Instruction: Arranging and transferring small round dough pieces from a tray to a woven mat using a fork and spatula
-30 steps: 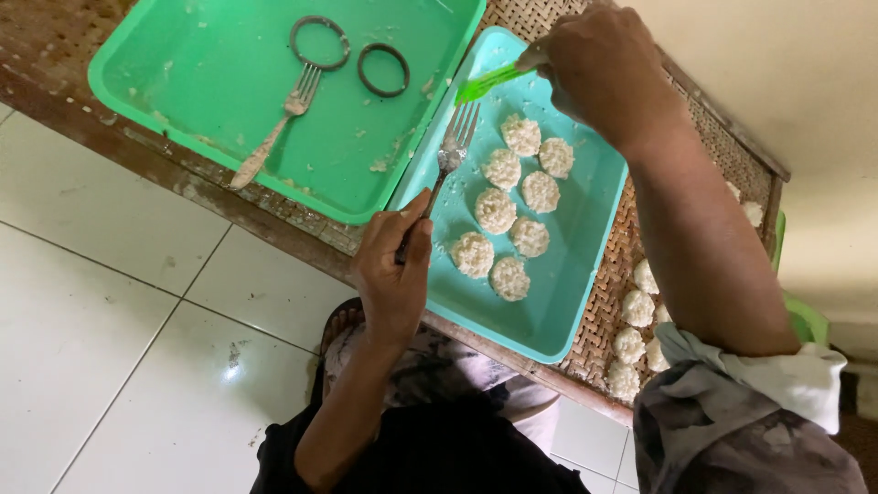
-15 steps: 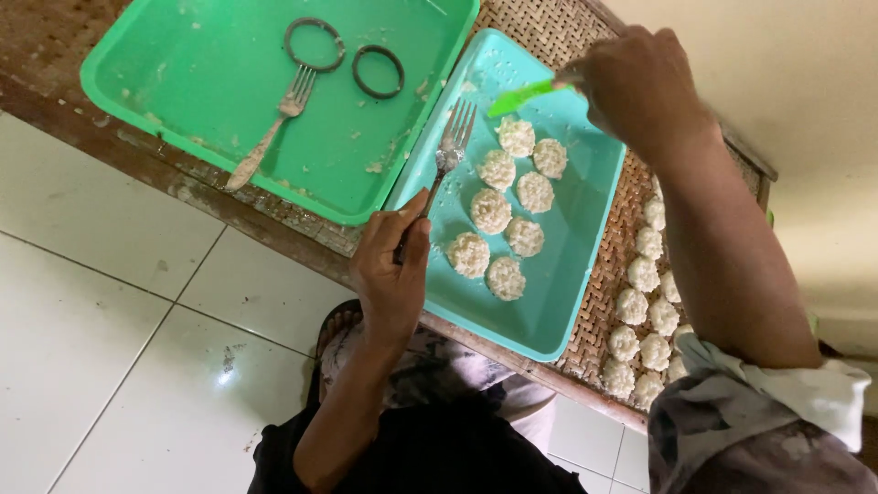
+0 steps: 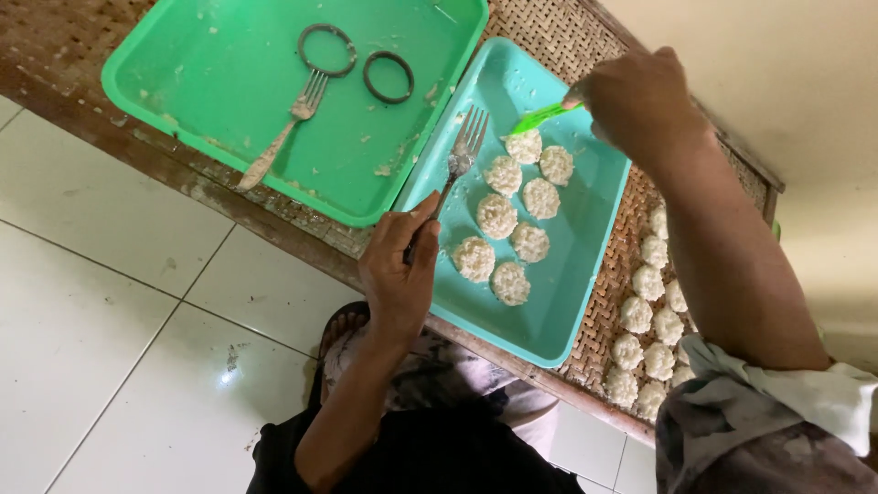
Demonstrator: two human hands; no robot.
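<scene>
My left hand (image 3: pixel 398 274) grips the handle of a metal fork (image 3: pixel 465 151), its tines resting inside the teal tray (image 3: pixel 558 316) near the top pieces. My right hand (image 3: pixel 640 101) holds a bright green plastic utensil (image 3: pixel 544 116), its tip touching the topmost of several round white rice patties (image 3: pixel 512 220) laid in two rows in the teal tray. Both hands are shut on their tools.
A larger green tray (image 3: pixel 183 82) to the left holds a second fork (image 3: pixel 283 128) and two metal rings (image 3: pixel 389 76). Both trays sit on a woven mat (image 3: pixel 558 27) over a wooden bench. More patties (image 3: pixel 649 320) lie on the mat at the right. White tiled floor (image 3: pixel 110 320) lies below.
My right hand has shifted a little towards the tray's far corner with the green utensil. My left hand keeps its hold on the fork in about the same place.
</scene>
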